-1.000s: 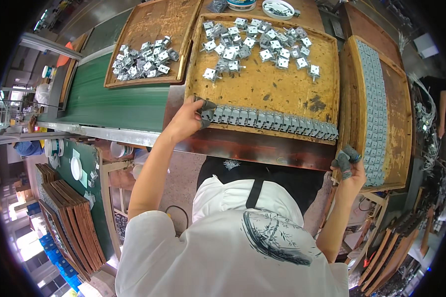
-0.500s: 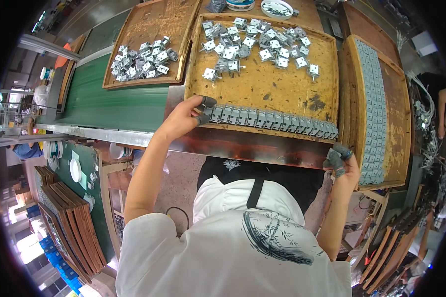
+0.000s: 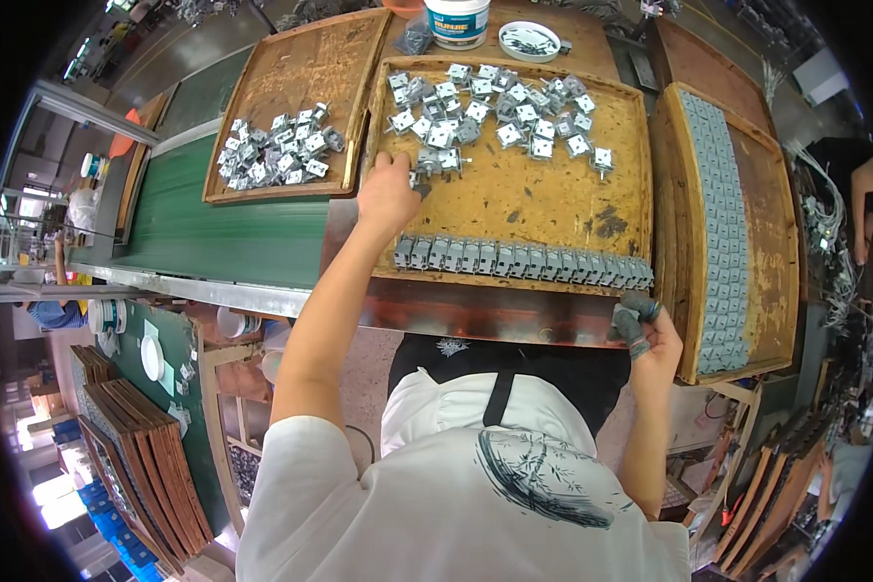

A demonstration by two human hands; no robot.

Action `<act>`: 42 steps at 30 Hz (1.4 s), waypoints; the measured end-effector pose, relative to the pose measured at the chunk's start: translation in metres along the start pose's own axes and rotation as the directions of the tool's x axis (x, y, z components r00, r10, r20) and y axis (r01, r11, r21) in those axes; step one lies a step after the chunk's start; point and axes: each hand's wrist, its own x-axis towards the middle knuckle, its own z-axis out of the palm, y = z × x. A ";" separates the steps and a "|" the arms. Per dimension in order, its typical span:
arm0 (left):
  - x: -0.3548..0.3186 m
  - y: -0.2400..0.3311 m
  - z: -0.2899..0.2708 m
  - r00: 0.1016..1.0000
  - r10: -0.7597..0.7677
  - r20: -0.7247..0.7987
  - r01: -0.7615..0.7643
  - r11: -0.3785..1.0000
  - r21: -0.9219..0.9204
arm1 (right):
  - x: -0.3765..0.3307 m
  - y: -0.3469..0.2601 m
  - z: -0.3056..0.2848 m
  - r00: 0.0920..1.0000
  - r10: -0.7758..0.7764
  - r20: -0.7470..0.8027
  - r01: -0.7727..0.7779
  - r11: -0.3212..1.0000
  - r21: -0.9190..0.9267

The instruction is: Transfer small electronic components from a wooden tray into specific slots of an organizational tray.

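Observation:
My left hand (image 3: 388, 194) reaches onto the middle wooden tray (image 3: 514, 209) and closes on a small grey metal part at the near edge of the loose pile of parts (image 3: 495, 112). A straight row of grey parts (image 3: 524, 262) lines the tray's near edge. My right hand (image 3: 645, 330) is raised near the tray's right front corner and grips a short stack of grey parts (image 3: 632, 315).
A left tray (image 3: 291, 107) holds another heap of grey parts, over a green conveyor belt (image 3: 223, 238). A right tray (image 3: 737, 213) carries long rows of parts. A white tub (image 3: 456, 19) and a dish (image 3: 529, 41) stand behind. Stacked empty trays (image 3: 136, 456) lie lower left.
My left hand left the left end of the row and moved forward to the loose pile. My right hand with its parts rose slightly toward the tray corner.

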 end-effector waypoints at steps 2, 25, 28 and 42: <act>-0.008 0.004 -0.003 0.997 -0.003 -0.071 0.001 1.000 -0.030 | -0.003 0.002 -0.001 1.000 0.010 0.007 -0.010 0.999 -0.039; -0.121 0.092 -0.044 0.878 0.432 0.208 0.231 0.000 -0.973 | 0.007 -0.034 0.027 0.950 -0.178 0.256 0.274 0.868 -0.413; -0.130 0.096 -0.046 0.858 0.445 0.258 0.229 0.118 -0.966 | 0.007 -0.050 0.032 0.928 -0.250 0.275 0.361 0.783 -0.506; -0.138 0.113 -0.039 0.825 0.457 0.333 0.150 0.391 -0.908 | 0.013 -0.053 0.038 0.784 -0.373 0.497 0.621 0.463 -0.632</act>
